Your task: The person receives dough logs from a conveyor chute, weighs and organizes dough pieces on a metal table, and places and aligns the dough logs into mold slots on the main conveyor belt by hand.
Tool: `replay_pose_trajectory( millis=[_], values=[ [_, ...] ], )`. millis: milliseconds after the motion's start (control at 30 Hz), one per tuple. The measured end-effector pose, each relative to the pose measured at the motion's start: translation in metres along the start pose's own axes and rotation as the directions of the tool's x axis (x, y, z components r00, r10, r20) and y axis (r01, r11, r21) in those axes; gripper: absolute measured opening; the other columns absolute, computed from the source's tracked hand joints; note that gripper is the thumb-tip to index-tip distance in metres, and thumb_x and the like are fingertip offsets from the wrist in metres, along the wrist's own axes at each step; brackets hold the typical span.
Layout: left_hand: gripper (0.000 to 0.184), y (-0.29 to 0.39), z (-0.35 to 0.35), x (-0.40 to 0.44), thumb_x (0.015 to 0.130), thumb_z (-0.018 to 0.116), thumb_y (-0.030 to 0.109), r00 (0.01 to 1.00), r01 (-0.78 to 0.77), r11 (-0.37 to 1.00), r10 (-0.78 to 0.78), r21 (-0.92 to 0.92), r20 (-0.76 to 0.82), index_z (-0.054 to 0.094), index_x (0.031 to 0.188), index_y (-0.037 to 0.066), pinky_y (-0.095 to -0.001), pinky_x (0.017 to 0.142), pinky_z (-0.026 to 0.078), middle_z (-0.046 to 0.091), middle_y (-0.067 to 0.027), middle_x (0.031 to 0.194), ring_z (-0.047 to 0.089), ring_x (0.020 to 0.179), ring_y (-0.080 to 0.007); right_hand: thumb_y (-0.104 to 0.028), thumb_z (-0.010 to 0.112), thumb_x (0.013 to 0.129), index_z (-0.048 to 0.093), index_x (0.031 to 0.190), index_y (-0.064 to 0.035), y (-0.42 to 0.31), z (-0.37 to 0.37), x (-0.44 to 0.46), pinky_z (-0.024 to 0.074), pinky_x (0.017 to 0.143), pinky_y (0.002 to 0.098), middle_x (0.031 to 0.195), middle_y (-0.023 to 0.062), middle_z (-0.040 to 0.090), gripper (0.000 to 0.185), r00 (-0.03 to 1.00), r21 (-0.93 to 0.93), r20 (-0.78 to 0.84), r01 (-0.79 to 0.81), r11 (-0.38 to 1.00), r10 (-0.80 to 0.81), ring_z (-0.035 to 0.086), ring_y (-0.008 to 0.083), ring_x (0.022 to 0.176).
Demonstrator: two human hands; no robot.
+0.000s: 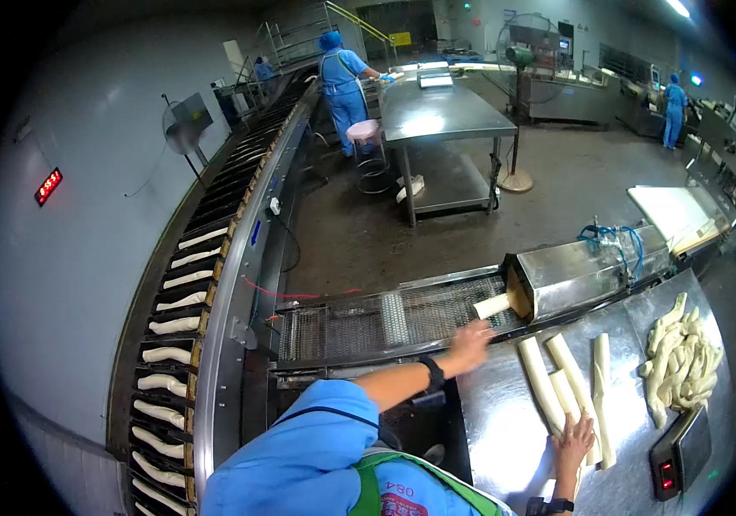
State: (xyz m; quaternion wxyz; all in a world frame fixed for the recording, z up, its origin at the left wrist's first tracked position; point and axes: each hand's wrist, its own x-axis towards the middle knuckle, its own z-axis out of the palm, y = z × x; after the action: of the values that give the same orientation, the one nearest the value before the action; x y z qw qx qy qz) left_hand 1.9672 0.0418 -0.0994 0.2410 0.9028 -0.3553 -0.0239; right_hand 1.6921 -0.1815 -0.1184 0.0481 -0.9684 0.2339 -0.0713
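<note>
Several long pale dough rolls (542,383) lie side by side on the steel table (499,447). My right hand (576,440) rests over their near ends, its fingers spread on the dough. To the right, one thinner dough roll (602,378) lies slightly apart. My left hand (469,346) is over the near edge of the mesh conveyor (342,334), fingers stretched out and a little blurred, with nothing seen in it. Just beyond it, another dough roll (493,305) sticks out of the steel machine's opening (519,292).
A heap of dough strips (684,357) and a scale (682,456) with red digits are at the right. Along the left runs a line of trays (162,385) holding dough pieces. A co-worker (342,82) stands by the far table (450,116), near a stool (365,133).
</note>
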Motion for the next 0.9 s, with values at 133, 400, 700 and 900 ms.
replay_pose_trajectory(
  millis=[133,400,700,900],
  values=[
    [0.053,-0.104,-0.039,-0.017,0.066,0.053,0.015,0.927,0.327,0.923,-0.273,0.200,-0.257,0.037,0.117,0.010,-0.0451,0.091,0.022,0.029,-0.0134,0.125,0.024,0.118,-0.0275,-0.018,0.070,0.053,0.037,0.119,-0.0205,0.011,0.003,0.004,0.0195,0.094,0.0467,0.130,0.0107,0.022,0.074,1.000,0.014,0.002,0.031,0.999,-0.031,0.018,0.0306,0.120],
    [0.063,-0.137,-0.080,-0.024,0.073,0.053,0.034,0.932,0.343,0.930,-0.354,0.131,0.081,0.025,0.125,0.012,-0.0467,0.094,0.017,0.024,-0.0135,0.129,0.020,0.120,-0.0288,-0.015,0.069,0.054,0.040,0.118,-0.0192,0.007,-0.020,0.016,0.0179,0.094,0.0472,0.129,0.0121,0.025,0.070,0.997,0.070,0.067,0.022,0.997,-0.026,0.019,0.0319,0.120],
    [0.055,-0.135,-0.042,-0.002,0.068,0.053,0.024,0.931,0.362,0.932,-0.363,-0.028,-0.038,0.033,0.114,0.001,-0.0497,0.091,0.019,0.037,-0.0171,0.116,0.033,0.109,-0.0319,-0.024,0.059,0.070,0.050,0.100,-0.0044,0.040,0.032,-0.026,0.0387,0.081,0.0372,0.111,0.0196,0.044,0.037,0.995,-0.195,0.032,-0.087,0.977,0.095,0.044,0.0336,0.097],
    [0.040,-0.143,-0.013,0.008,0.067,0.047,0.008,0.949,0.168,0.986,-0.165,-0.012,-0.270,0.045,0.107,0.005,-0.0419,0.083,0.027,0.049,-0.0128,0.097,0.041,0.098,-0.0290,-0.020,0.069,0.058,0.048,0.103,-0.0024,0.056,0.020,-0.037,0.0355,0.084,0.0392,0.107,0.0233,0.044,0.053,0.996,-0.238,0.084,0.056,0.970,-0.037,0.040,0.0357,0.102]
  ],
)
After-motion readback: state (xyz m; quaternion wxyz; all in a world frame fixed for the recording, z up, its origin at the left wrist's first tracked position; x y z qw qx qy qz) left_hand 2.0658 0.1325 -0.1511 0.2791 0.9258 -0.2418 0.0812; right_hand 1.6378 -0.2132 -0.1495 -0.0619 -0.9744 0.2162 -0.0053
